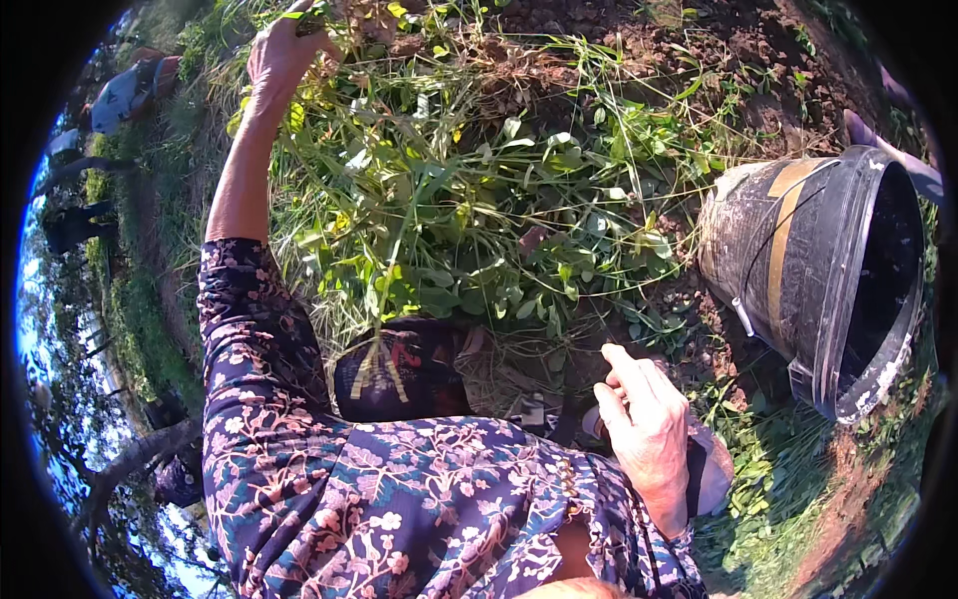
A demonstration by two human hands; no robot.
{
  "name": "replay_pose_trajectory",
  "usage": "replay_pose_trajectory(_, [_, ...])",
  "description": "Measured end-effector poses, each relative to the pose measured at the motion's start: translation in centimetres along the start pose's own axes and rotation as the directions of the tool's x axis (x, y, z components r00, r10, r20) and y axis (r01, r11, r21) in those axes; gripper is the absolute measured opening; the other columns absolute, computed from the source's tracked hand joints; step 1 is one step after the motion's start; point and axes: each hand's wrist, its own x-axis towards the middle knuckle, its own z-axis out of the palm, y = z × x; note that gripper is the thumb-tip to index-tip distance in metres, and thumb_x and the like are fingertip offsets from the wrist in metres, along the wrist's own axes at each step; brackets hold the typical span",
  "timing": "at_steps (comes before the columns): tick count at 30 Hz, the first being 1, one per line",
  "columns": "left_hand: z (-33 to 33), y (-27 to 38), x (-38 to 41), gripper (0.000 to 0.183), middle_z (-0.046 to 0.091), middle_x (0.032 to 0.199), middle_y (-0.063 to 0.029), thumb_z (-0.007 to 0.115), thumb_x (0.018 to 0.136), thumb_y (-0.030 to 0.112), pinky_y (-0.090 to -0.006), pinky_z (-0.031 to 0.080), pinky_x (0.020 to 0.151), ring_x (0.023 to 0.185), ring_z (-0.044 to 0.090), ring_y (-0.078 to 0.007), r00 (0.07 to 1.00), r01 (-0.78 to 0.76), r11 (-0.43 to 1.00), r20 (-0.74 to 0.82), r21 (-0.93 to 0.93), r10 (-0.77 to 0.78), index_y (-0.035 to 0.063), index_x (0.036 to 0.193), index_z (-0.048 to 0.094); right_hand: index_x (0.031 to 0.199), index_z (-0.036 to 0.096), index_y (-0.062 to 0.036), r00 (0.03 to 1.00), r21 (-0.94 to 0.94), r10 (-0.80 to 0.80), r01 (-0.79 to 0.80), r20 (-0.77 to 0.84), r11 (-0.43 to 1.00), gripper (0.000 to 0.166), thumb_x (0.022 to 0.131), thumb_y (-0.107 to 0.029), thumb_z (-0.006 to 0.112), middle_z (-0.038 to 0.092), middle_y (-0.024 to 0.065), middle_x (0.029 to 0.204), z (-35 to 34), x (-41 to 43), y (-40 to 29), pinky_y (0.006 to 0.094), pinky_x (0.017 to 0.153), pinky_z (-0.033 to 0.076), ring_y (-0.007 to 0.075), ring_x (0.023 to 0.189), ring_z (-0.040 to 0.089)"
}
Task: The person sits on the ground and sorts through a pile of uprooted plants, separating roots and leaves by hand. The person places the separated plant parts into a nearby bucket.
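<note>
My left hand (288, 56) is stretched far forward at the top left, closed around green leafy stems (314, 21); leaves hide its fingertips. Below and to the right of it spreads a thick tangle of leafy plants and long grass (464, 180). My right hand (647, 423) hovers close to my body, thumb and forefinger apart, with nothing visible between them. Its forefinger points toward the near edge of the greenery. On the right, a black plastic bucket (793, 254) lies tipped on its side, its mouth facing right.
Loose brown soil (748, 75) lies at the top right. Dark fabric with red marks (404, 367) shows beneath my body. A person in light blue (131, 93) is bent over at far left. A tree branch (142, 457) crosses the lower left. A limb (891, 153) shows behind the bucket.
</note>
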Motion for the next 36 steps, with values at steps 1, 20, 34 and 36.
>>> replay_pose_trajectory(1, [-2.2,-4.4,0.4,0.035,0.064,0.074,-0.0139,0.062,0.069,0.034,-0.0388,0.046,0.064,0.070,0.061,-0.0291,0.991,-0.018,0.996,-0.134,0.085,0.030,0.0160,0.099,0.065,0.110,0.055,-0.0036,0.999,0.006,-0.049,0.049,0.004,0.999,0.037,0.074,-0.009,0.064,0.056,0.0113,0.085,0.0,-0.3,0.1,0.0353,0.068,0.048,0.0271,0.078,0.057])
replay_pose_trajectory(20, [-9.1,14.2,-10.7,0.080,0.060,0.094,-0.0080,0.074,0.065,0.027,-0.0284,0.044,0.073,0.079,0.057,-0.0156,0.917,0.311,0.672,0.398,-0.672,-0.026,0.0058,0.132,0.037,0.109,0.057,-0.0010,0.971,0.636,-0.109,0.224,-0.215,0.739,0.027,0.083,-0.002,0.056,0.062,0.0063,0.094,-6.5,4.3,1.5,0.0218,0.072,0.047,0.0091,0.082,0.056])
replay_pose_trajectory(34, [-3.7,25.5,-18.5,0.053,0.065,0.077,-0.0093,0.067,0.072,0.029,-0.0342,0.049,0.065,0.071,0.063,-0.0230,0.943,-0.156,0.708,0.109,-0.689,0.315,0.0197,0.122,0.051,0.132,0.032,-0.0033,0.953,0.225,-0.112,0.179,-0.281,0.958,0.100,0.059,-0.056,0.075,0.039,0.0212,0.131,-4.7,9.1,6.6,0.0352,0.097,0.036,0.0293,0.119,0.042])
replay_pose_trajectory(36, [-3.6,26.0,-19.0,0.055,0.065,0.081,-0.0106,0.067,0.073,0.030,-0.0360,0.049,0.068,0.075,0.063,-0.0256,0.929,-0.151,0.730,0.157,-0.666,0.336,0.0190,0.123,0.050,0.125,0.039,-0.0022,0.953,0.445,-0.190,0.281,-0.238,0.850,0.075,0.068,-0.036,0.075,0.053,0.0146,0.113,-4.1,9.6,7.3,0.0313,0.081,0.045,0.0207,0.096,0.055])
